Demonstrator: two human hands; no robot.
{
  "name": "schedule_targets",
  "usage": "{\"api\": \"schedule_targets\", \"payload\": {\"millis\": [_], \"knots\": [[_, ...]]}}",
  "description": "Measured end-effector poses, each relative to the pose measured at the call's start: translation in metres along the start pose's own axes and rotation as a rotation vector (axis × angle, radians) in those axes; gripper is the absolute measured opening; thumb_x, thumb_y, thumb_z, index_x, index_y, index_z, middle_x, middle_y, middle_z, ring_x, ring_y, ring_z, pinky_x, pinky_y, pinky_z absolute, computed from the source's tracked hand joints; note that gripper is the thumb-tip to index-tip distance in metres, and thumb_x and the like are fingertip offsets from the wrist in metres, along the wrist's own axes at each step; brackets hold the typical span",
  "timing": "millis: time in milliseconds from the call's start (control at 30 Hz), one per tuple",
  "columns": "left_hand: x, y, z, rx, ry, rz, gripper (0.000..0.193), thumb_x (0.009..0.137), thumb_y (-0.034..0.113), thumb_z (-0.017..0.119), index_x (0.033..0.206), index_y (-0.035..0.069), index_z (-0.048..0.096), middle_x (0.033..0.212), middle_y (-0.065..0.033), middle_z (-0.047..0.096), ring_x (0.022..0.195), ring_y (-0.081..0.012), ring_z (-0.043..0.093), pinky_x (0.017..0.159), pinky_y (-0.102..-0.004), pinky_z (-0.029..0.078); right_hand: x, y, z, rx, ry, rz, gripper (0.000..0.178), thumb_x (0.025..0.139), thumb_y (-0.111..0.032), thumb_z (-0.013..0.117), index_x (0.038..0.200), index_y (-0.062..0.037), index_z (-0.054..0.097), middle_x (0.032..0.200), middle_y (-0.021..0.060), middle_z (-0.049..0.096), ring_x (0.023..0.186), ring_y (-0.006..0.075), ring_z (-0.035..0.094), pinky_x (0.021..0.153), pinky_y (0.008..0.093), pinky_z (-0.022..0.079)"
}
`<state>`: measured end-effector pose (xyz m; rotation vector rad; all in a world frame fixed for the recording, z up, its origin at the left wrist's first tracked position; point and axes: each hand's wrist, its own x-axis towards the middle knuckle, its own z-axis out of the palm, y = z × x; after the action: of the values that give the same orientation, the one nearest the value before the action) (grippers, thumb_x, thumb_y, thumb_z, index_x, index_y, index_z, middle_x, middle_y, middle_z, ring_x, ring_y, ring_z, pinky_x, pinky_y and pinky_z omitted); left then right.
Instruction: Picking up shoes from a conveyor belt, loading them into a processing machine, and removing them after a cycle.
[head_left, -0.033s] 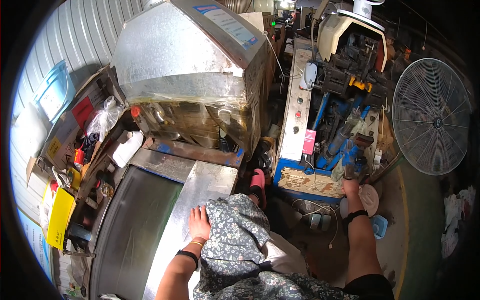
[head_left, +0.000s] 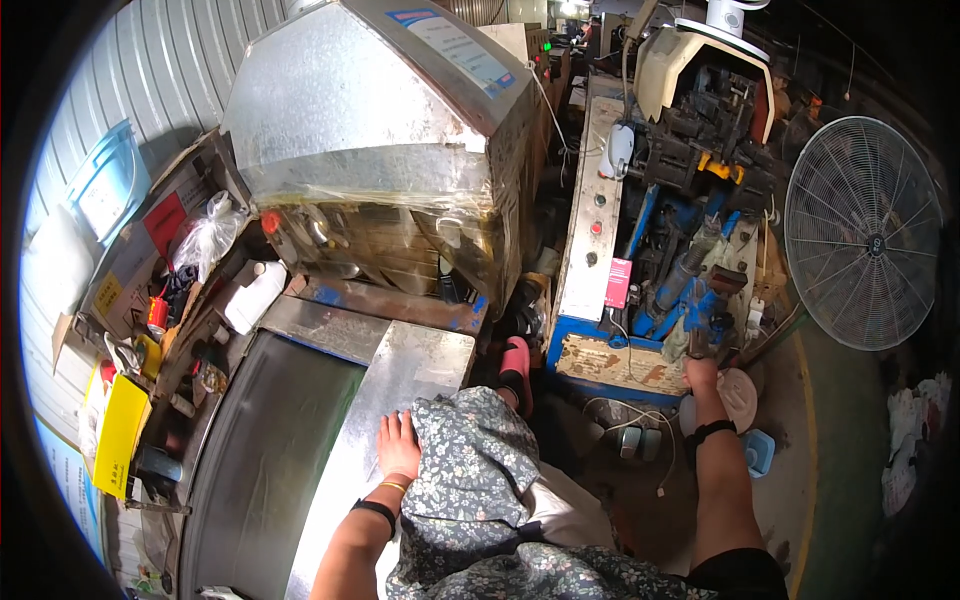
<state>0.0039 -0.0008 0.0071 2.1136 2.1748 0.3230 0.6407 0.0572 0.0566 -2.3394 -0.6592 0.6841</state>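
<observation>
My left hand [head_left: 398, 447] lies flat, fingers stretched out, on the pale metal plate [head_left: 425, 365] beside the flowered apron [head_left: 468, 440] over my lap. Nothing is in it. Out to the right, my right hand [head_left: 702, 374] is closed at the front end of a blue-framed machine [head_left: 570, 335]. Its fingers meet a dark, stubby handle-like part [head_left: 697, 345], partly hidden by the hand. Just behind that part are blue rods [head_left: 690, 292] and greyish cloth-like material. A pink card [head_left: 618, 284] hangs on the machine by its push-buttons.
Left of the plate runs a dark conveyor belt [head_left: 270, 440], leading to a large metal hood [head_left: 350, 110]. A cluttered shelf holds a white jug [head_left: 255, 297] and a yellow box [head_left: 121, 437]. At right stands a big fan [head_left: 865, 235]. A white cable [head_left: 655, 415] trails near the pedals [head_left: 640, 440].
</observation>
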Motion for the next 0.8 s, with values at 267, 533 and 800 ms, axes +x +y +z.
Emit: {"api": "schedule_targets", "payload": {"millis": [267, 533, 800], "knots": [[-0.001, -0.004, 0.001, 0.022, 0.017, -0.008, 0.062, 0.085, 0.024, 0.056, 0.143, 0.011, 0.038, 0.145, -0.0174, 0.039, 0.137, -0.039, 0.031, 0.112, -0.0476, 0.027, -0.003, -0.002, 0.009, 0.073, 0.027, -0.037, 0.031, 0.082, -0.027, 0.069, 0.073, 0.0029, 0.067, 0.066, 0.0148, 0.066, 0.061, 0.0258, 0.066, 0.063, 0.0384, 0.052], [0.0, -0.004, 0.004, 0.03, 0.012, -0.01, 0.056, 0.088, 0.02, 0.047, 0.142, 0.01, 0.04, 0.146, -0.0166, 0.04, 0.138, -0.0386, 0.031, 0.111, -0.0475, 0.027, 0.021, 0.01, 0.014, 0.032, 0.021, -0.035, 0.034, 0.082, -0.029, 0.07, 0.075, 0.0038, 0.066, 0.068, 0.0162, 0.066, 0.061, 0.0265, 0.066, 0.063, 0.0391, 0.052], [0.001, 0.003, 0.0, -0.005, 0.003, -0.014, 0.056, 0.088, 0.019, 0.047, 0.142, 0.01, 0.04, 0.146, -0.0172, 0.039, 0.138, -0.0387, 0.031, 0.112, -0.0476, 0.027, 0.013, 0.01, 0.006, 0.049, 0.056, -0.023, 0.033, 0.081, -0.025, 0.069, 0.076, 0.0066, 0.064, 0.066, 0.0161, 0.065, 0.059, 0.0272, 0.066, 0.059, 0.0381, 0.051]]}}
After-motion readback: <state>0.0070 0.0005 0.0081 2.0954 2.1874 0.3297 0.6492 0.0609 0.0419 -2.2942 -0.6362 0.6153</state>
